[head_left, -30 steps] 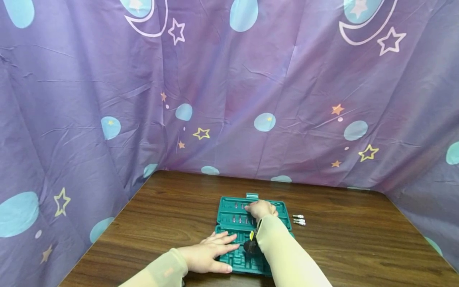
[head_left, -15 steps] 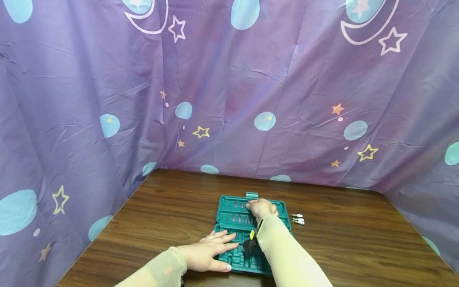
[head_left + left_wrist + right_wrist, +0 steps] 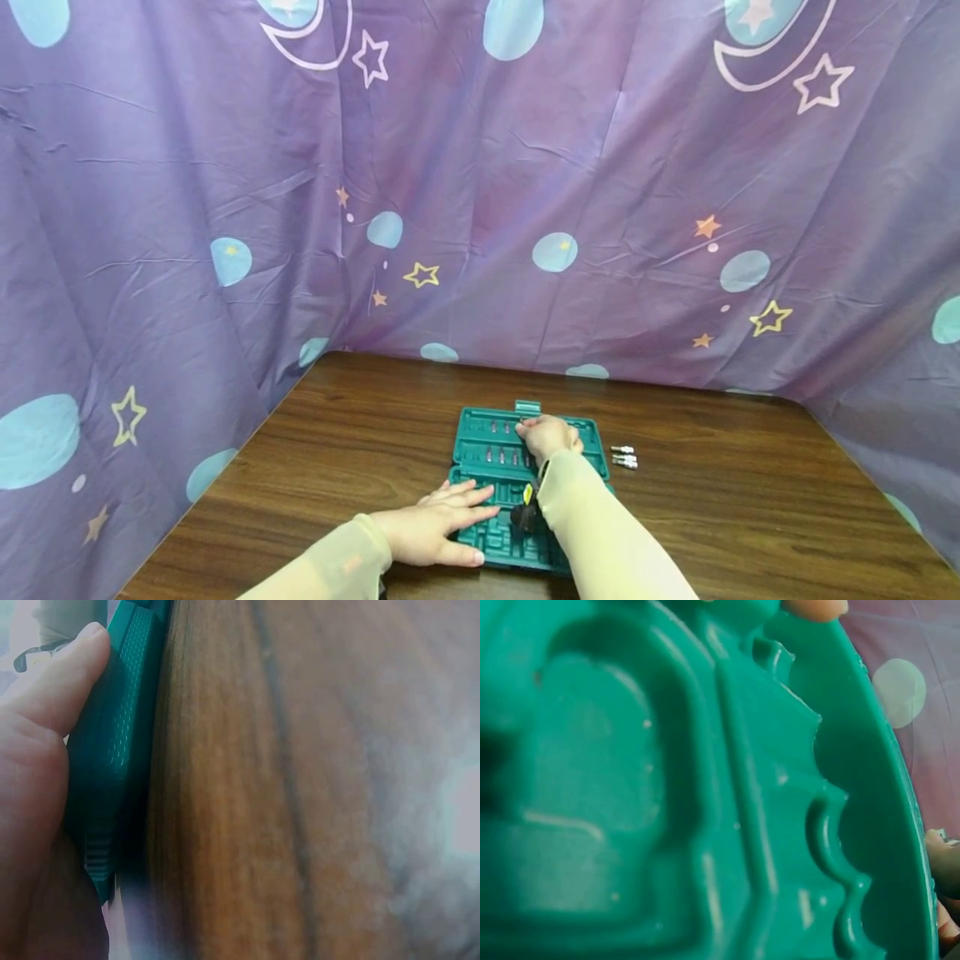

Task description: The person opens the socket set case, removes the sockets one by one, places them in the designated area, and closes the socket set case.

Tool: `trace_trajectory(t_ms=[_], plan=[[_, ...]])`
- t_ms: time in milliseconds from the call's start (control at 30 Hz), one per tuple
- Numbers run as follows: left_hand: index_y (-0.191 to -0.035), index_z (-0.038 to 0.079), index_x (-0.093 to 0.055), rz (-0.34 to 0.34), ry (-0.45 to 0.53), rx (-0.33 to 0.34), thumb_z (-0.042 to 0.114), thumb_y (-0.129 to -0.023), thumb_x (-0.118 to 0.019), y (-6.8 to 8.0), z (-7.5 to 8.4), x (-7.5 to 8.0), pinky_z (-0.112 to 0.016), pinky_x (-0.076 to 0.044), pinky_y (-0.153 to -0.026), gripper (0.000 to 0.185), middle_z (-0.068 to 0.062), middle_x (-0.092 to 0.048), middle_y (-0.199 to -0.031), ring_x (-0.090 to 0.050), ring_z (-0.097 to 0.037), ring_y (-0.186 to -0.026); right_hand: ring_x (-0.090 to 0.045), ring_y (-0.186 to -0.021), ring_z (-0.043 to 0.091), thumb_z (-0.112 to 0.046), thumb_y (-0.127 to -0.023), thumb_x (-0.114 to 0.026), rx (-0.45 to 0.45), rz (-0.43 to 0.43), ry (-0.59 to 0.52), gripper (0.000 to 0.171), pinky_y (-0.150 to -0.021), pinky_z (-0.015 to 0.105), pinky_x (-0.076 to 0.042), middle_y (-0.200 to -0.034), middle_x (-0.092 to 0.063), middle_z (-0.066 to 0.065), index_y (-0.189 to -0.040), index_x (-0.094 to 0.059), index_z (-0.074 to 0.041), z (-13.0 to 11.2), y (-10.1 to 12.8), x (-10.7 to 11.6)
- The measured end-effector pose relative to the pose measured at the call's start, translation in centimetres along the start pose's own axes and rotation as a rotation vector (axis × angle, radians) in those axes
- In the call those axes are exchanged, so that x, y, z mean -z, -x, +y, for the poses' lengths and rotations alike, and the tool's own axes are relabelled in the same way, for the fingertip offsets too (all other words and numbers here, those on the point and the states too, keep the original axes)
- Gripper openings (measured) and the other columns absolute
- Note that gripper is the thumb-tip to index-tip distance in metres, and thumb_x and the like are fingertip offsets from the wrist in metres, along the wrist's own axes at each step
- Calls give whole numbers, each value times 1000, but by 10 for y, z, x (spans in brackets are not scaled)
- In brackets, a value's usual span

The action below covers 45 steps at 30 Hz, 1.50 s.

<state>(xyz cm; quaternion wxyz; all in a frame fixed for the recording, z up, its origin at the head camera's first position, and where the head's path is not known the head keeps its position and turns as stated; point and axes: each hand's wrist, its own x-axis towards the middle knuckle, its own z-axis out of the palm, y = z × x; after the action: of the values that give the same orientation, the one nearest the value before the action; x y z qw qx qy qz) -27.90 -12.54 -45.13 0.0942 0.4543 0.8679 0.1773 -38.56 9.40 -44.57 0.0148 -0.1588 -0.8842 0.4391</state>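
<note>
An open teal tool case [image 3: 480, 429] lies on the wooden table [image 3: 360, 433]. My left hand [image 3: 457, 523] rests flat, fingers straight, on the case's near left part. In the left wrist view its thumb [image 3: 52, 705] lies against the case's textured edge [image 3: 120, 750]. My right hand [image 3: 548, 437] reaches into the far half, its fingers curled down over a row of bits [image 3: 501, 457]. What they hold is hidden. The right wrist view shows only moulded teal plastic [image 3: 705, 787] and a fingertip [image 3: 814, 607]. A black tool with a yellow mark [image 3: 525, 512] sits in the near half.
Three small silver bits [image 3: 624, 457] lie on the table just right of the case. A purple curtain with stars and moons [image 3: 480, 183] closes in the table at the back and on both sides. Bare wood [image 3: 750, 500] stretches right of the case.
</note>
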Motion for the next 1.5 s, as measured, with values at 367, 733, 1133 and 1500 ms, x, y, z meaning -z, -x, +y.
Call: trace_trajectory(t_ms=[367, 733, 1133, 1500], plan=[[-150, 19, -36, 11, -18, 2, 50, -97, -51, 1, -1, 2, -56, -16, -114, 63, -4, -24, -158, -17, -30, -145, -23, -125, 52, -31, -89, -69, 53, -17, -74, 22, -103, 62, -15, -126, -51, 25, -101, -75, -13, 0, -3, 1], [-152, 21, -31, -45, 65, 21, 51, -97, -48, -1, 1, 2, -56, -12, -114, 65, -2, -18, -160, -11, -29, -146, -44, -111, 38, -21, -89, -70, 212, -141, -173, 20, -95, 52, -33, -108, -62, 15, -96, -69, -3, 0, -11, 28], [-152, 22, -33, -18, 3, 12, 52, -97, -49, -2, -3, -1, -55, -13, -114, 65, -2, -21, -159, -13, -28, -146, -54, -85, 17, -8, -90, -66, 348, -189, -204, 17, -76, 30, -41, -91, -65, 7, -96, -63, 8, 22, -23, 67], [-152, 22, -32, -30, 35, 29, 53, -97, -48, -1, 0, 0, -56, -11, -115, 65, -1, -19, -160, -12, -27, -146, -52, -77, 14, -5, -87, -68, 406, -200, -96, 13, -69, 27, -43, -85, -62, 6, -94, -63, 5, 51, -29, 100]])
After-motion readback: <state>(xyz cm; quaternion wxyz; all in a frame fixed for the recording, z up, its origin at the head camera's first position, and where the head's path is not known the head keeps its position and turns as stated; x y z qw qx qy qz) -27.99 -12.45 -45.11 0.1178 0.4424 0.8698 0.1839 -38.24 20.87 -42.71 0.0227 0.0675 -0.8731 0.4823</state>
